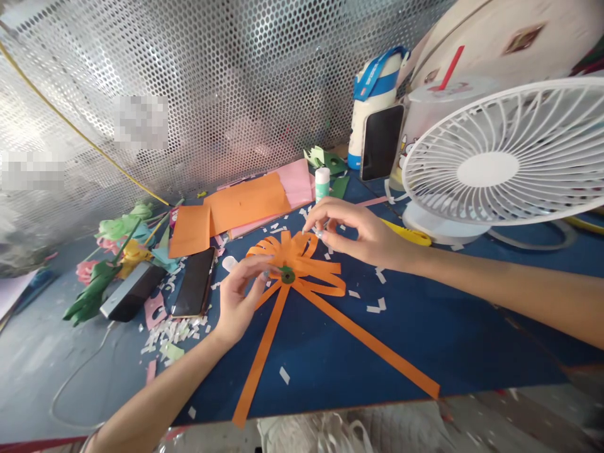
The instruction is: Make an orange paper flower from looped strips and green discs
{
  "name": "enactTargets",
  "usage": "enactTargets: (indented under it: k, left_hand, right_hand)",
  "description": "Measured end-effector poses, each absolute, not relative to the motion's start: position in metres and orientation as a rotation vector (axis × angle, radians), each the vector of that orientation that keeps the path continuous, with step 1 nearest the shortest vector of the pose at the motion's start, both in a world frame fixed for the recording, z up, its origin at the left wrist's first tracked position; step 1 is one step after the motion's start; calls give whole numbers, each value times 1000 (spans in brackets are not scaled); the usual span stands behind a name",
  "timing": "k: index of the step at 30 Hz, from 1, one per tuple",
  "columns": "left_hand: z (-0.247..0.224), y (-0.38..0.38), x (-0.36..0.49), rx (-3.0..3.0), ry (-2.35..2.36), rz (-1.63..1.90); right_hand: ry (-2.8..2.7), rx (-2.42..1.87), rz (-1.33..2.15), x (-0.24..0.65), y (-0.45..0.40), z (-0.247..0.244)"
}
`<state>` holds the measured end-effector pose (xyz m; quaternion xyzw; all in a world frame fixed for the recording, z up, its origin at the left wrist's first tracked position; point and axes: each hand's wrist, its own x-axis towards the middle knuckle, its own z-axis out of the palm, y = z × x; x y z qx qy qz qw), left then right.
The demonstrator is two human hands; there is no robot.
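A flower-like shape of looped orange paper strips [330,269] lies on the blue table, with a small dark green disc [287,275] at its centre. Two long straight strips, left [264,352] and right [372,338], run from the disc towards the front edge. My left hand [243,292] is at the left side of the loops, thumb and fingers slightly apart near the disc. Above the far right loops, my right hand [352,233] is curled, its thumb and index finger closed at a strip's loop; the fingertips partly hide the contact.
Orange sheets [250,202], a glue stick [322,183] and a yellow tool [406,233] lie beyond the hands. A phone [194,283], black box [133,292] and paper flowers [134,255] are left. A white fan [488,170] and bottle [372,116] stand right. Paper scraps surround the strips.
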<state>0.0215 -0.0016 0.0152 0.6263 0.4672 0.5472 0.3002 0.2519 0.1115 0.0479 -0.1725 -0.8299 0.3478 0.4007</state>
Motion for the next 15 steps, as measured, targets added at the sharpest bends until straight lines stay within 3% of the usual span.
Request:
enactTargets:
  k: [5,9,15]
  left_hand:
    - [18,-3,23,1545,1267,1347]
    - [19,-5,23,1523,1283,1406]
    - [16,-11,19,1626,1386,1567]
  right_hand:
    - [-2112,-617,674,260,123,52]
    - [-2513,-919,442,271,137,50]
    - [-2829,-948,438,277,143,38]
